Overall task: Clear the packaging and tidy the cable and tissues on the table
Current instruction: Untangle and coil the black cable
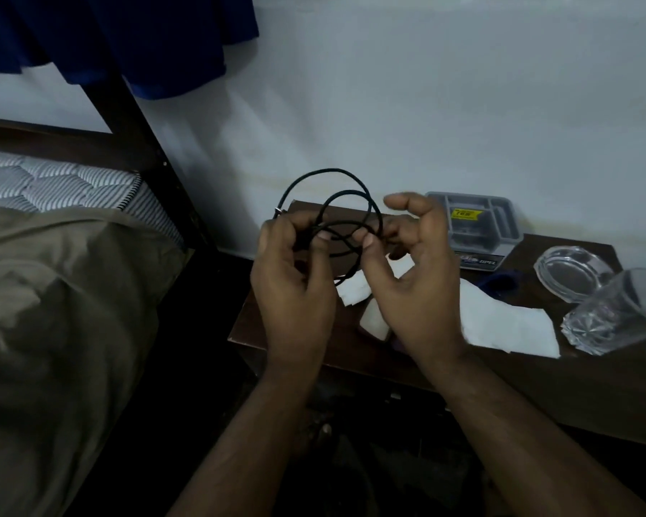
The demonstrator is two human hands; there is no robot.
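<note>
A thin black cable [327,197] forms several loops above the left end of the dark wooden table [537,397]. My left hand [293,285] grips the bundled strands, and my right hand [413,278] pinches a loop between thumb and finger, its other fingers spread. White tissues lie on the table: a large flat one [508,322] to the right of my right hand, and smaller pieces [353,291] between and below my hands. A clear plastic packaging tray [478,223] with a yellow sticker sits at the back against the wall.
A glass ashtray [571,270] and a toppled cut-glass tumbler [619,315] occupy the table's right end. A small dark blue object [500,283] lies by the packaging. A bed with an olive sheet [53,311] and dark frame [138,136] stands to the left.
</note>
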